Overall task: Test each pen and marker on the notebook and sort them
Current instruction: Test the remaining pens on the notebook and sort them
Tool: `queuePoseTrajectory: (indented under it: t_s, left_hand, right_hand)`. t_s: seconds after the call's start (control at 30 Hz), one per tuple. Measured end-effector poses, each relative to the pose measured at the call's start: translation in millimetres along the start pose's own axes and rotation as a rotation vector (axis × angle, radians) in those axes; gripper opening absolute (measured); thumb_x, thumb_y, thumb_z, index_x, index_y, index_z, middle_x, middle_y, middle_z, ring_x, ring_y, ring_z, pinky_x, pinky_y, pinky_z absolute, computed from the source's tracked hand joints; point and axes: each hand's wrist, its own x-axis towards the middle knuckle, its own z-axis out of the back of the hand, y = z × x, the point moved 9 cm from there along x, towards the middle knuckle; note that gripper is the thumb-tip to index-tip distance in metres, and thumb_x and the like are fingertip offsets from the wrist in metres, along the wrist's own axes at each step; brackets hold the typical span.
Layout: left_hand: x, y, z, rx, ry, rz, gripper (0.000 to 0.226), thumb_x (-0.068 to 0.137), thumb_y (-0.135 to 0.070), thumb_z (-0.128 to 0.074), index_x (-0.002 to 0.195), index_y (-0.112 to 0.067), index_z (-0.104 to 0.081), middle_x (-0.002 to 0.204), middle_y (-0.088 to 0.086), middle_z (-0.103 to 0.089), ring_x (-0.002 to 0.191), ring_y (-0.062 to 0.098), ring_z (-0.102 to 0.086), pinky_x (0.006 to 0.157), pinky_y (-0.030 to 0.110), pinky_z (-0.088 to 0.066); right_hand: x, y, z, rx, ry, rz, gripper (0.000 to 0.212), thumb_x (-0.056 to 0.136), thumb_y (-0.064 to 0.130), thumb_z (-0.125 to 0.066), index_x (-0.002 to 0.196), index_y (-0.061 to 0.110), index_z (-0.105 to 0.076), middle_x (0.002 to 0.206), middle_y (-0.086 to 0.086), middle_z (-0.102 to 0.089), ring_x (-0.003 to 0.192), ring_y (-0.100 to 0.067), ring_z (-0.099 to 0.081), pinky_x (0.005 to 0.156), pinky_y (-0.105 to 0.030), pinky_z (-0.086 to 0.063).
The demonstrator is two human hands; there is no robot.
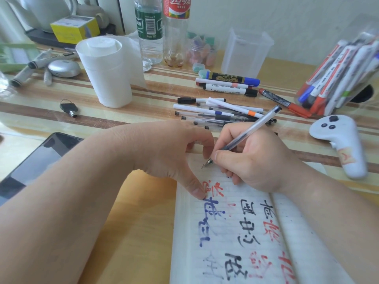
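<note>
Right hand [252,158]: pinching a clear gel pen [254,128] between thumb and fingers in a normal writing grip, with the heel of the hand resting on the notebook [235,232].
Pen: tilted, black end pointing up and away. The tip is right on the top of the left page, next to a tiny black scribble [203,167].
Notebook: lying open on the table [143,222] right in front. The lined pages are covered in big red, blue and black characters.
Left hand [174,154]: not gripping anything. The thumb tip presses down on the page's left edge and the index finger is bent over, with its tip close to the pen tip. The other fingers are hidden behind the hand, so can't tell about those.
Loose pens [215,113]: messy pile of clear and white ones on the table just past both hands.
Fat markers [227,85]: three side by side behind that pile, with a red marker [285,103] lying to their right.
Clear jar [338,74]: far right, stuffed with red- and blue-capped markers.
Plastic container [246,52]: see-through, standing behind the fat markers.
Other stuff: tissue roll [106,70] and keys [68,108] to the left, a dark phone [41,158] under the left forearm, and a white controller [338,144] on the right.
</note>
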Motion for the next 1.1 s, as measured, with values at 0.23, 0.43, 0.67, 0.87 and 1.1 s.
queuePoseTrajectory:
  t_s: [0.23, 0.43, 0.67, 0.87, 1.1]
  left_hand:
    - [-3, -3, 3, 0.002, -0.014, 0.007, 0.071, 0.047, -0.071, -0.087, 0.106, -0.06, -0.049, 0.103, -0.023, -0.049, 0.09, -0.004, -0.048, 0.069, 0.014, -0.038]
    - [2, -6, 3, 0.022, -0.018, -0.008, 0.072, 0.061, -0.055, -0.09, 0.122, -0.045, -0.054, 0.097, -0.021, -0.046, 0.082, -0.005, -0.044, 0.062, -0.003, -0.033]
    - [1, -5, 1, -0.002, -0.019, -0.011, 0.072, 0.055, -0.061, -0.09, 0.115, -0.052, -0.051, 0.099, -0.021, -0.047, 0.083, -0.006, -0.045, 0.061, 0.007, -0.036]
    - [3, -10, 4, 0.019, -0.016, -0.015, 0.071, 0.066, -0.047, -0.09, 0.127, -0.039, -0.055, 0.091, -0.021, -0.043, 0.076, -0.003, -0.042, 0.061, -0.005, -0.032]
    - [3, -9, 1, 0.007, -0.013, -0.012, 0.074, 0.064, -0.051, -0.089, 0.128, -0.041, -0.054, 0.091, -0.022, -0.042, 0.079, -0.001, -0.043, 0.056, 0.0, -0.032]
  right_hand:
    - [0, -2, -1, 0.021, 0.039, -0.019, 0.014, 0.085, 0.0, -0.071, 0.074, 0.007, -0.067, 0.056, -0.013, -0.064, 0.048, -0.033, -0.061, 0.043, -0.038, -0.05]
    - [-2, 5, -5, 0.002, 0.067, 0.005, 0.013, 0.085, 0.001, -0.072, 0.074, 0.008, -0.068, 0.058, -0.013, -0.063, 0.049, -0.023, -0.058, 0.044, -0.034, -0.05]
    - [0, 0, -1, -0.025, 0.023, -0.024, 0.015, 0.082, -0.002, -0.068, 0.071, 0.008, -0.064, 0.051, -0.007, -0.06, 0.046, -0.022, -0.055, 0.04, -0.03, -0.046]
    - [-3, 2, -2, 0.029, 0.049, 0.009, 0.015, 0.084, -0.002, -0.069, 0.072, 0.007, -0.066, 0.055, -0.011, -0.061, 0.047, -0.024, -0.056, 0.042, -0.032, -0.048]
    - [-3, 3, -6, 0.032, 0.087, 0.003, 0.014, 0.085, -0.001, -0.071, 0.074, 0.008, -0.067, 0.056, -0.007, -0.063, 0.049, -0.019, -0.058, 0.045, -0.037, -0.05]
